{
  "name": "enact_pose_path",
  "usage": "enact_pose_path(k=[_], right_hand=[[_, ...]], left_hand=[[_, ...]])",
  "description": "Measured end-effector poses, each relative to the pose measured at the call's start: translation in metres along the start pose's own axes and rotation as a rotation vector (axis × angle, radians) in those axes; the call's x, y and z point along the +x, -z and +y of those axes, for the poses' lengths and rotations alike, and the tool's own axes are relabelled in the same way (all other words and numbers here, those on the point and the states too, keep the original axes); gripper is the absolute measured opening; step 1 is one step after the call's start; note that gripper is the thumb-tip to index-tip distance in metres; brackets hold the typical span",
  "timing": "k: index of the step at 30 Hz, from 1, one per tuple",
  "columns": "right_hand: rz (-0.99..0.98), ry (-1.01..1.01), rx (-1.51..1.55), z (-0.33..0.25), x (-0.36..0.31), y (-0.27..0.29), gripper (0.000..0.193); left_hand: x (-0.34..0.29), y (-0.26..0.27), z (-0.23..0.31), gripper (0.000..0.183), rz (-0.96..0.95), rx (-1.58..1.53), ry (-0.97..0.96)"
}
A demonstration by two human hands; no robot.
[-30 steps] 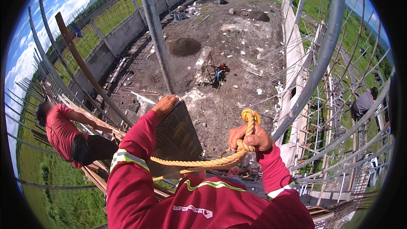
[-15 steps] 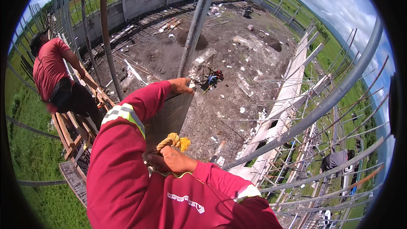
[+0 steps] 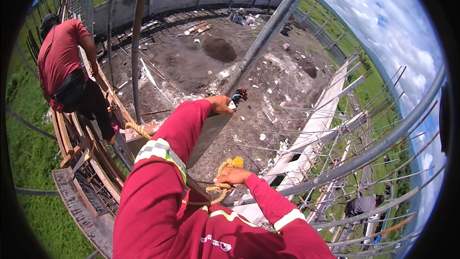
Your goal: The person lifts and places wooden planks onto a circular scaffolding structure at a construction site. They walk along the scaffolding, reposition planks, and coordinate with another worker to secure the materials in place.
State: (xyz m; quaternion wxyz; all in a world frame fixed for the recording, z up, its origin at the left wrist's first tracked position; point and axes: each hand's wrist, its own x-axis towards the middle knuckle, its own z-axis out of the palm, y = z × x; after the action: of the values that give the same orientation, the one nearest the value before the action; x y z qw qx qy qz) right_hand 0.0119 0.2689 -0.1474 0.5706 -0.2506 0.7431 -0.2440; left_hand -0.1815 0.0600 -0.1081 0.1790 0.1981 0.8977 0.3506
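My left hand is closed over the upper corner of a flat grey-brown panel, with the arm stretched out ahead of me. Nearer my body, my right hand grips a yellow rope. The rope hangs in loops beside that hand, and its frayed tuft sticks out above the knuckles. Another length of rope shows left of my left sleeve; its link to the loops is hidden behind my arm. My sleeve also covers much of the panel's lower left part.
A co-worker in a red shirt stands on timber planks at the left. A slanted metal pole rises just past my left hand. Curved bars cross on the right, above a concrete beam. The dirt ground lies far below.
My right hand has moved right, away from my body, and more rope loops show. My left hand stays on the panel's corner. The view has shifted, and the co-worker stands more upright.
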Motion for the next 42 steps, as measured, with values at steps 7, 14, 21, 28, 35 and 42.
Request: enact_pose_path(k=[7,14,21,28,35,42], right_hand=[[0.562,-0.177,0.233,0.038,-0.209,0.125,0.044],[0.85,-0.091,-0.142,-0.063,-0.303,0.112,0.041],[1.291,0.126,-0.008,-0.088,-0.367,0.059,0.027],[0.68,0.416,-0.077,-0.163,-0.222,0.016,0.024],[1.438,0.423,-0.454,-0.111,-0.382,-0.021,0.04],[1.586,0.685,-0.067,-0.151,-0.348,-0.018,0.046]], left_hand=[[0.013,-0.015,0.006,0.064,0.007,0.029,-0.017],[0.015,-0.016,0.004,0.068,-0.026,0.055,0.007],[0.011,-0.032,0.005,0.059,-0.05,-0.002,-0.058],[0.012,-0.034,0.006,0.078,-0.099,0.025,-0.097],[-0.007,-0.012,-0.005,0.073,-0.094,-0.047,-0.115],[-0.002,-0.051,0.036,0.074,-0.139,-0.028,-0.164]])
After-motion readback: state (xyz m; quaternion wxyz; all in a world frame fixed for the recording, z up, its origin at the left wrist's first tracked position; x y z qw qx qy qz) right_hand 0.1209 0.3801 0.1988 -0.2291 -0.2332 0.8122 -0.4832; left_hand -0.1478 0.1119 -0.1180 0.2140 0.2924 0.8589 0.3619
